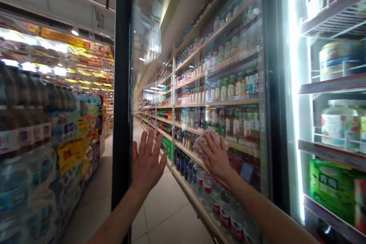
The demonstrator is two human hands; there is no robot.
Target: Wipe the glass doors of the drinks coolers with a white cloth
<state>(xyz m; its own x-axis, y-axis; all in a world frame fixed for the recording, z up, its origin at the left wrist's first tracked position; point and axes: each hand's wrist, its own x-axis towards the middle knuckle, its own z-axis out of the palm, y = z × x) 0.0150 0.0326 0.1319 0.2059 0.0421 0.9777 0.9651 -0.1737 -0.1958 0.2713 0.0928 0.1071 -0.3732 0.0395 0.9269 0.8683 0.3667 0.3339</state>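
A tall glass door (197, 30) with a dark frame (122, 95) stands swung out in front of me. Flat against its glass, beside the left edge of the frame, lies my left hand (147, 162), fingers spread and holding nothing. My right hand (214, 156) presses a crumpled whitish cloth (204, 137) to the glass, farther right and at about the same height. Part of the cloth is hidden under the fingers. Shelves of bottles show in the glass behind both hands.
At right is a lit cooler with wire shelves (331, 87), holding jars (334, 120) and a green box (331, 187). Stacked bottle packs (25, 133) with a yellow sign (68, 152) line the left side. Tiled floor (100, 194) runs between the stacks and the door.
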